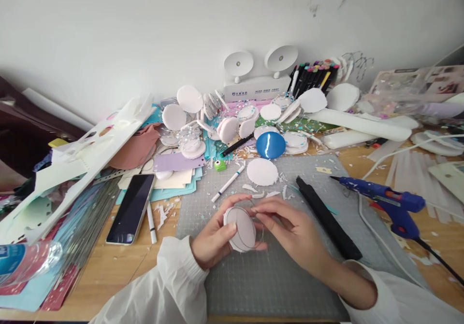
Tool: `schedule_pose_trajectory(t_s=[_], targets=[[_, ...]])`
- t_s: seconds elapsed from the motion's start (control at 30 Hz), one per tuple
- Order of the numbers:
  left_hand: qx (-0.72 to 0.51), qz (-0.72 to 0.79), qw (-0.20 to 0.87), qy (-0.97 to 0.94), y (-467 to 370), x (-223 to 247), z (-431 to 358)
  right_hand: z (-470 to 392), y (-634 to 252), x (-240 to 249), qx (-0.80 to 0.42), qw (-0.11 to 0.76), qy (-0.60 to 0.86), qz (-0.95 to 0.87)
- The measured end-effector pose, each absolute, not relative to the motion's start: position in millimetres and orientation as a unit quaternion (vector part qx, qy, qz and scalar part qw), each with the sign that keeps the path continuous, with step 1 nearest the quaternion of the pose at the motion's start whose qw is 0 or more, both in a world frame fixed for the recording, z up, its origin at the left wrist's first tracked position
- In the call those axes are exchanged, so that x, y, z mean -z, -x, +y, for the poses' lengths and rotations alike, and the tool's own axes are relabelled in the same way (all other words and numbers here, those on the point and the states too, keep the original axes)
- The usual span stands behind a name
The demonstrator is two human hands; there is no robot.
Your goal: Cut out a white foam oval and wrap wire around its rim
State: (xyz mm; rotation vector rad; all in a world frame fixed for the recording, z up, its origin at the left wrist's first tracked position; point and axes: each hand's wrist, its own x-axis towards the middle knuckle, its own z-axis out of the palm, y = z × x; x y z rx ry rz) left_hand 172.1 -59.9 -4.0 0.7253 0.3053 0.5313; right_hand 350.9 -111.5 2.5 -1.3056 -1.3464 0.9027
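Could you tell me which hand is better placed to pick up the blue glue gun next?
The right hand, probably: the glue gun lies on its side of the mat, while the left hand grips the white disc.

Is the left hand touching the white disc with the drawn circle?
Touching. The head view shows the left hand fingers wrapped around the white disc edge.
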Motion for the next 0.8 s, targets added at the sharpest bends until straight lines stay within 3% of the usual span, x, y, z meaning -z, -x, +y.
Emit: schedule_pose_trajectory(t_s=[0.1,0.2,0.27,0.37,0.47,0.57,0.8], targets=[[-0.256,0.161,0.870,-0.389,-172.0,2.3,-59.7,-107.3,-354.7,-9.5,-0.406,0.518,0.561,-0.502],[-0.297,0.235,0.768,-0.516,-155.8,-6.5,-57.9,-108.9,-361.8,-12.7,-0.415,0.545,0.581,-0.440],[-0.329,0.342,0.622,-0.623,-129.6,-15.5,-52.8,-115.2,-366.8,-10.0,-0.402,0.560,0.596,-0.411],[-0.361,0.539,0.253,-0.718,-72.7,-26.2,-37.4,-130.5,-371.6,0.5,-0.374,0.571,0.613,-0.398],[-0.245,0.667,0.004,-0.703,-19.3,-26.5,-19.2,-145.2,-372.8,13.8,-0.355,0.593,0.607,-0.393],[-0.112,0.724,-0.027,-0.680,6.7,-18.6,-5.2,-152.5,-372.1,25.1,-0.339,0.608,0.610,-0.377],[-0.083,0.761,-0.041,-0.642,-5.2,-7.2,9.1,-152.0,-372.2,38.5,-0.299,0.615,0.619,-0.386]])
